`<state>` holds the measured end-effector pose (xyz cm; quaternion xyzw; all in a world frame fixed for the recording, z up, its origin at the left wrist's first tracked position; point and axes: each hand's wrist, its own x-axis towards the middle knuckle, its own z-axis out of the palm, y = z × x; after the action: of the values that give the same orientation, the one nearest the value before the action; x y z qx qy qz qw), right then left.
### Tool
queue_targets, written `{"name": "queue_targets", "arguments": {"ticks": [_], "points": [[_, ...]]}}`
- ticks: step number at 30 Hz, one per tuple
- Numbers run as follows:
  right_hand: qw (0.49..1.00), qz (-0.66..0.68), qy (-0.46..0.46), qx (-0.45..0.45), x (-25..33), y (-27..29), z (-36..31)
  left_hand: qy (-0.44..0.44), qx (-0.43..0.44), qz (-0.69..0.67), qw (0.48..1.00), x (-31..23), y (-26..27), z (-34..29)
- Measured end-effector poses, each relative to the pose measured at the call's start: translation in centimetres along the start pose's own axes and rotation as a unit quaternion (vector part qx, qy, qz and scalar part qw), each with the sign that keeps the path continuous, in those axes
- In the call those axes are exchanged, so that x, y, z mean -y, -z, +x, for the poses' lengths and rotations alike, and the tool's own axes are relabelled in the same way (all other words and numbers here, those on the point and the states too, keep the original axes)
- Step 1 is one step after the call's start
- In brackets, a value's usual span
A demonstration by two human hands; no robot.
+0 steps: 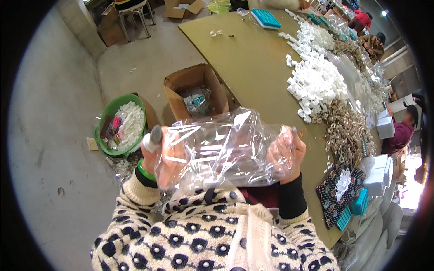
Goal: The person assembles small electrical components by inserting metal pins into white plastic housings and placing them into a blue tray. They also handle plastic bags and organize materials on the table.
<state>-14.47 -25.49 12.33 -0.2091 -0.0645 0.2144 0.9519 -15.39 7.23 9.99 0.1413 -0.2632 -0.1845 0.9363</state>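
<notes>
In the head view, you hold clear plastic stretched out in front of your chest. It is thin, shiny and crinkly, and you can see right through it. Your left hand has its fingers curled tight on one end, with the plastic over them. Its thumb has something white and gray on it. Your right hand is closed on the other end. You can't tell if your fingers are inside the plastic or just behind it.

A smooth green ring goes around your left wrist. Your cream coat is woolly, with dark spots and round beads.

The big table is flat and yellow-green. On it is a heap of small, blocky white pieces. Next to that is a lumpy brown pile. A teal tray sits at the far side. Nearer you, white bits lie on a dark patterned cloth, beside teal baskets.

On the gray floor, a cardboard box stands by the table with crinkly plastic inside. A round green tub holds whitish bits. A stool has metal legs. A person in purple is across the table.
</notes>
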Motion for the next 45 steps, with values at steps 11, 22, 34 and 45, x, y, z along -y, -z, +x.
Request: {"name": "queue_targets", "arguments": {"ticks": [11, 22, 34, 45], "points": [[0.973, -0.060, 0.114, -0.190, -0.6, -2.8, 4.8, -0.273, -0.042, 0.601, 0.750, -3.3, -7.4, 4.1], [0.991, -0.053, 0.101, -0.067, -3.7, -4.4, 6.3, 0.101, 0.017, 0.851, 0.515, 1.3, -3.7, 6.9], [0.987, -0.133, 0.089, 0.008, -3.5, -3.0, 5.2, -0.122, -0.196, 0.516, 0.825, -2.8, 5.1, 7.7], [0.419, -0.842, 0.288, 0.182, -6.2, -10.2, 3.3, -0.158, -0.050, 0.630, 0.758, 3.9, -4.0, 16.2]]}}
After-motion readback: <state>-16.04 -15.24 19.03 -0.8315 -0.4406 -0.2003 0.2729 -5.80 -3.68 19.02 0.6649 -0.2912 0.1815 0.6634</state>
